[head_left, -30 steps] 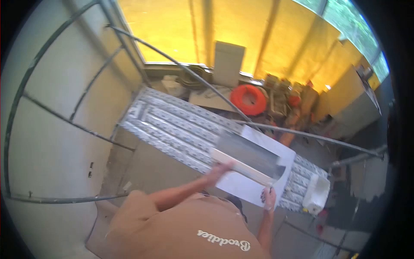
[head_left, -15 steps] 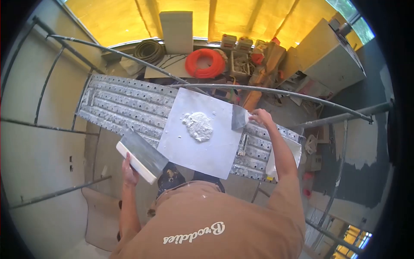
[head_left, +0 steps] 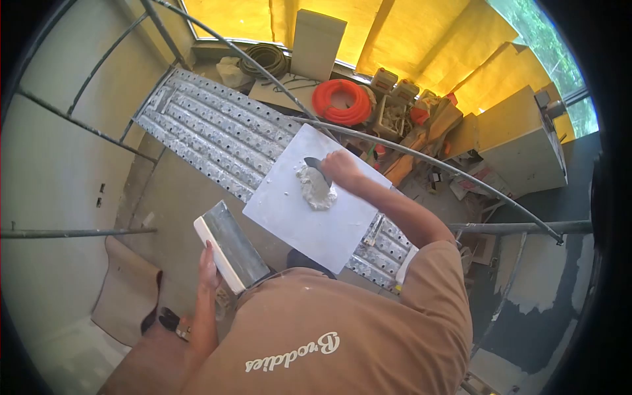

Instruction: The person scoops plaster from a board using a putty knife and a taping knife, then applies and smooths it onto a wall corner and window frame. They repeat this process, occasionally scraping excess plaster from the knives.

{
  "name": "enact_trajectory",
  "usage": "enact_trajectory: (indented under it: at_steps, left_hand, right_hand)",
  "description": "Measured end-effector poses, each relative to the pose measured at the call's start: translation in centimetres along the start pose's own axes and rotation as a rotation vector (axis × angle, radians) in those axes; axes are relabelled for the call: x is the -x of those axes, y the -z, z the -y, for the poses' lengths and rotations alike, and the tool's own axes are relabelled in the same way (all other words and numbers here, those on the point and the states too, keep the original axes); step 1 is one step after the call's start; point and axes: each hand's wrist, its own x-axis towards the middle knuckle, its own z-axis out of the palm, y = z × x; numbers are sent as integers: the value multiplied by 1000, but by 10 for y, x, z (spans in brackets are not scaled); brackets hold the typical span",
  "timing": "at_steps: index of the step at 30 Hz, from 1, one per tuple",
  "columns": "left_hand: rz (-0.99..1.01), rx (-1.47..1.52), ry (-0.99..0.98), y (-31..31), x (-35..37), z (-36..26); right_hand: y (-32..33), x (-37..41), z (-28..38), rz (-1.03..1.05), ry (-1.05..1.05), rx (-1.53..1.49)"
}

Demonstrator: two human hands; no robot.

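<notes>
My left hand (head_left: 209,266) is closed around the pale handle of a wide finishing spatula (head_left: 238,247); its grey metal blade faces up, apart from the board. My right hand (head_left: 341,168) grips a putty knife (head_left: 314,164), whose dark blade reaches the upper edge of a heap of white filler (head_left: 318,195). My fingers hide the knife's handle. Beneath the filler lies a square white board (head_left: 332,237), with small flecks of filler around the heap. The board rests on a perforated metal scaffold plank (head_left: 217,140).
Scaffold rails (head_left: 421,154) cross beyond the plank. Past them lie a coil of orange hose (head_left: 318,102), a dark hose coil (head_left: 268,60), a crate (head_left: 392,117) and an upright white panel (head_left: 318,46). A large pale box (head_left: 520,148) stands right.
My right hand has moved left with the putty knife, from the board's right edge to the filler heap. The view has turned, and the spatula in my left hand now sits more upright.
</notes>
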Motion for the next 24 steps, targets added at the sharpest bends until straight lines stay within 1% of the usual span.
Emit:
enact_trajectory:
  at_steps: [1,2,3,4,5,7,8,9,10,11,12,13,15,16,17,19,20,21,23,24]
  left_hand:
    - [-2,14,3,7,-4,5]
    - [-2,-26,-1,16,-12,12]
    - [0,-64,-7,22,-18,16]
    - [11,-54,-27,16,-21,14]
    - [11,-33,-29,15,-25,12]
    - [78,-71,-16,19,-27,8]
    - [69,-55,-20,24,-28,8]
    - [39,-98,-20,28,-29,9]
    - [8,-141,-19,33,-30,11]
    - [-6,-124,-18,38,-27,13]
    - [-11,-134,-28,45,-24,15]
    - [-19,-143,-38,50,-20,17]
    - [-53,-98,-22,52,0,12]
    - [-65,-72,-10,54,8,13]
    - [-83,-59,-2,62,15,20]
    - [-84,-38,0,81,23,29]
    - [-90,-28,-6,81,26,29]
    - [-100,0,2,79,28,28]
    - [-108,28,4,81,31,29]
    - [-85,40,1,85,28,31]
  right_hand:
    - [26,11,24,17,26,63]
    - [31,17,47,-12,-17,60]
    - [34,21,59,-43,-61,60]
    - [29,21,54,-76,-124,-9]
    - [31,17,36,-73,-112,9]
    - [37,-7,-16,79,-119,-45]
    - [31,-20,-40,105,-64,-73]
    - [21,-36,-59,131,-8,-102]
    - [13,-54,-70,173,2,-77]
    - [8,-71,-77,217,15,-55]
    - [2,-90,-83,294,27,8]
    - [-4,-108,-89,295,52,17]
    - [-22,-140,-103,353,85,-91]
    - [-50,-163,-110,393,121,-131]
    - [-51,-174,-101,402,143,-128]
    - [-47,-198,-76,461,315,-252]
    - [-50,-204,-52,352,439,-145]
    - [-51,-205,-33,174,602,-200]
    - [-22,-215,1,262,725,-18]
    - [-7,-225,1,254,727,-8]
